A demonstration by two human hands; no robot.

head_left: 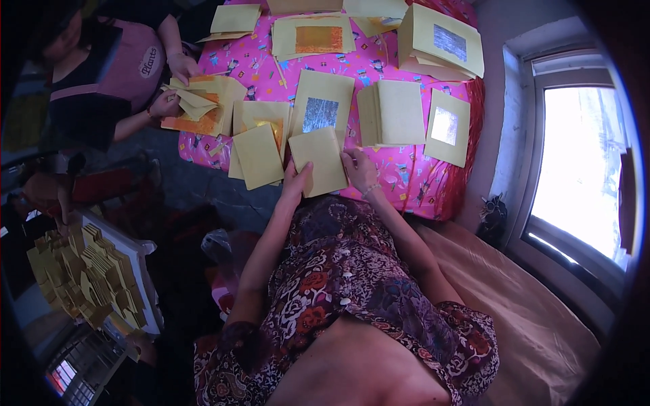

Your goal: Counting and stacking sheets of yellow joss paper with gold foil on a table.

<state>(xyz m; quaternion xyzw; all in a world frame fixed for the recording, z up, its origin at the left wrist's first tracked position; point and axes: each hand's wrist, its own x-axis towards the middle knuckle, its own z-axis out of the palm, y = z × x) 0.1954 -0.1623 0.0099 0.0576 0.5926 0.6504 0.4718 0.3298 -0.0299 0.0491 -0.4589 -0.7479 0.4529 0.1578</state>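
A plain yellow joss paper sheet (319, 160) is held up at the near edge of the table, before my body. My left hand (296, 181) grips its left edge, thumb on top and fingers underneath. At the opposite edge, the fingers of my right hand (361, 169) are closed on the paper. Just beyond lies a sheet with a silver foil square (321, 114), partly covered by the held one. Left of it rests a plain yellow sheet (258, 156) over a gold-foiled sheet (273, 118). A thick plain stack (391, 114) stands to the right.
A pink patterned cloth (261, 71) covers the table. Further paper piles include a silver-foiled stack (441, 44), a gold-foiled pile (313, 37) and a single silver-foiled sheet (447, 127). At left, another person (108, 74) handles folded papers. Folded pieces (91, 274) fill a tray lower left.
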